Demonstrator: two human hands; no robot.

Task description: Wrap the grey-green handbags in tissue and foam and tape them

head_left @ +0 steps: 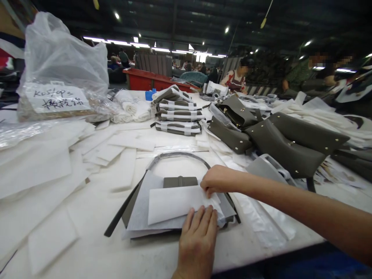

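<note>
A dark olive handbag (pixel 128 212) lies flat on the white table in front of me, its curved strap (pixel 180 154) pointing away. Thin white paper (pixel 145 209) covers most of the bag, and a folded white sheet (pixel 167 203) rests on top, below a small olive flap (pixel 180 181). My left hand (pixel 198 236) lies with fingers stretched over the lower edge of the sheet. At the sheet's upper right, my right hand (pixel 217 180) is closed with its fingertips on the paper's corner.
White paper sheets (pixel 37 166) are spread over the left side. A clear plastic bag (pixel 61 66) stands at the back left. Wrapped bags (pixel 178 115) are stacked behind the handbag. More olive bags (pixel 285 151) are piled at right. A person (pixel 236 79) is beyond the table.
</note>
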